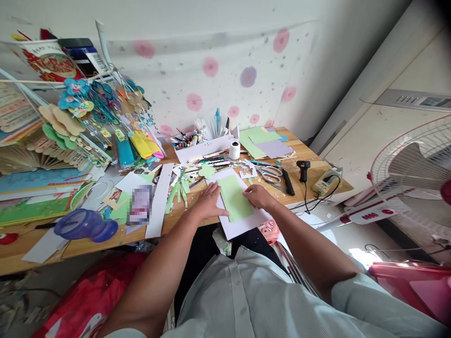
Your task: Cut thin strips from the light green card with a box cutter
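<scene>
A light green sheet of paper (235, 199) lies on top of a larger white sheet (243, 226), which hangs partly over the table's front edge. My left hand (208, 203) rests flat at the left side of both sheets, fingers stretched and thumb toward the green paper's lower left corner. At the green paper's right edge, my right hand (259, 195) is closed, its fingertips pinched at that edge. A green flower-shaped cutout (206, 171) lies just beyond my left hand. Scissors (270, 174) and a black-handled cutter (288, 182) lie beyond my right hand.
Paper strips (180, 188) and pens litter the wooden table (310, 176). A pen box (207, 149) and a white thread spool (234, 150) stand behind. A glue gun (303, 171) and power strip (326, 182) sit right, a fan (416, 164) beyond. Left stands a blue tape dispenser-like object (86, 225).
</scene>
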`<state>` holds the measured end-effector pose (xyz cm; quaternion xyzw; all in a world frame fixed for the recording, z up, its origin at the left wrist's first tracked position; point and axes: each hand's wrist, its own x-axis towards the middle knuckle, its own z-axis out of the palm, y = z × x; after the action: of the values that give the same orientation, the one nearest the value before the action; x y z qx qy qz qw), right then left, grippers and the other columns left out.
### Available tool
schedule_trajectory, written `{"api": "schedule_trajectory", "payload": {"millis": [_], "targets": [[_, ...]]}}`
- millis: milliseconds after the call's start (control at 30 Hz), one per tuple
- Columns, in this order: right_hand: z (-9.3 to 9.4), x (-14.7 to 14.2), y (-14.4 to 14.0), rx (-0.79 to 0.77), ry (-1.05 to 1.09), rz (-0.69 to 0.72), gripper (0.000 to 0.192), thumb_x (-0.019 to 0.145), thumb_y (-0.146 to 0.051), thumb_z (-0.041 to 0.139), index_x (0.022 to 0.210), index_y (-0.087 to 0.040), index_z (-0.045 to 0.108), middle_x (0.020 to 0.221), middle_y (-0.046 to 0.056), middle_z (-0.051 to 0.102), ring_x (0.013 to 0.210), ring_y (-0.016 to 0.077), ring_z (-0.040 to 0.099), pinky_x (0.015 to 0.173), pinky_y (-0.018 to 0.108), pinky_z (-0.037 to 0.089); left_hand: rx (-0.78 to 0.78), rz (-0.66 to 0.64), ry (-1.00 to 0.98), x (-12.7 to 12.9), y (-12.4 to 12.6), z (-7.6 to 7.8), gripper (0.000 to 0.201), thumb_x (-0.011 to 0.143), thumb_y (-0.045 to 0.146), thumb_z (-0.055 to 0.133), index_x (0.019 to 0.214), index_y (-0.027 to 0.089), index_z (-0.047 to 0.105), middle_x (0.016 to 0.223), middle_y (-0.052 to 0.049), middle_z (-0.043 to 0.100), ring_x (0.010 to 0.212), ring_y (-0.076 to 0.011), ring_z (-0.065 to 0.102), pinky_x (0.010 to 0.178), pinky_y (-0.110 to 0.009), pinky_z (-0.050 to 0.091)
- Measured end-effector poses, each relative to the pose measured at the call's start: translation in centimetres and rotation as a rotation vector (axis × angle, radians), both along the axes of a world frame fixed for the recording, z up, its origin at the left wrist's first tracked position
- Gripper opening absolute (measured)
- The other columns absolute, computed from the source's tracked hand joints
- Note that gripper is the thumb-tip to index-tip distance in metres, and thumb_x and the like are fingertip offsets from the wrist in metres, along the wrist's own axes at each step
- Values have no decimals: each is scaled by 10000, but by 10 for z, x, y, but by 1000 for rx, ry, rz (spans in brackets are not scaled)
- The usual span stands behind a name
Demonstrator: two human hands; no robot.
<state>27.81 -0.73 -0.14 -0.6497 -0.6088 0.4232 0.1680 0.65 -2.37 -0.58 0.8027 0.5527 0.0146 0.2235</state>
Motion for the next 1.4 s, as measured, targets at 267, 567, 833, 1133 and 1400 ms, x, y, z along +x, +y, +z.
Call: {"api": "schedule_trajectory", "payload": {"millis": [267, 567, 833, 1133, 1400], "targets": [[-7, -1, 5, 77, 193, -94, 228, 821, -366, 828, 780, -211, 665, 619, -15, 610, 565, 142, 525, 527, 260, 375, 76, -5, -82, -4, 0, -11, 1333, 673, 719, 908, 1734, 182, 305, 1844, -213, 161, 1716, -440, 118, 1371, -576, 185], [-13, -7, 8, 87, 237, -177, 286, 749, -287, 887, 938, -234, 678, 680, -12, 657, 554, 152, 549, 534, 276, 396, 99, -14, -88, -6, 1, -18, 1342, 668, 706, 925, 1730, 161, 313, 1839, -224, 172, 1714, -435, 138, 1372, -567, 194], [-5, -9, 15, -43, 390, -138, 278, 773, -332, 880, 756, -226, 624, 472, -73, 446, 427, 111, 375, 431, 268, 256, 82, -10, -117, -7, 0, -15, 1341, 664, 695, 933, 1728, 147, 327, 1837, -229, 178, 1716, -428, 133, 1381, -559, 186], [-8, -18, 5, -93, 636, -149, 439, 646, -306, 929, 1019, -239, 710, 897, 58, 817, 786, 277, 771, 643, 354, 608, 69, -9, -186, -9, -1, -13, 1355, 649, 678, 953, 1743, 178, 329, 1839, -207, 192, 1708, -457, 142, 1384, -604, 184], [-9, -18, -9, -57, 844, -196, 455, 618, -397, 934, 981, -250, 704, 892, 57, 832, 795, 304, 797, 741, 413, 653, 59, 59, -352, -13, -6, -10, 1130, 768, 633, 892, 1694, 165, 444, 1813, -186, 296, 1702, -395, 228, 1391, -541, 214]]}}
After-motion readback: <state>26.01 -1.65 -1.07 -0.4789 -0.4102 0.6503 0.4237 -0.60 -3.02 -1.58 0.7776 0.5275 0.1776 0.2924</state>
